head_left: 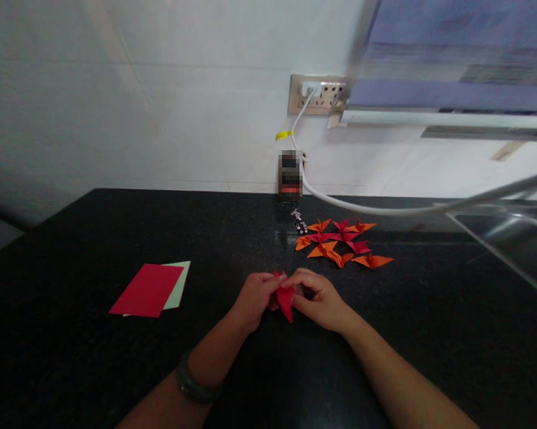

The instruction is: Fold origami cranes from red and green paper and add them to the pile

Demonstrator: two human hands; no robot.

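Between my two hands is a red origami paper piece (285, 302), folded into narrow points, one of them hanging down toward me. My left hand (258, 296) pinches its left side, thumb on top. From the right, my right hand (318, 297) grips the same piece with thumb and fingers. Parts of the folds are hidden behind the fingers. Beyond my right hand several orange and red paper cranes (324, 248) lie grouped on the black counter (223, 232).
To the left a red paper sheet (147, 291) partly covers a pale green sheet (177, 293). A phone-like object (290, 174), blurred out, leans on the wall with a small charm strap (299, 221). A white cable (366, 208) hangs across the right, before a sink (518, 223).
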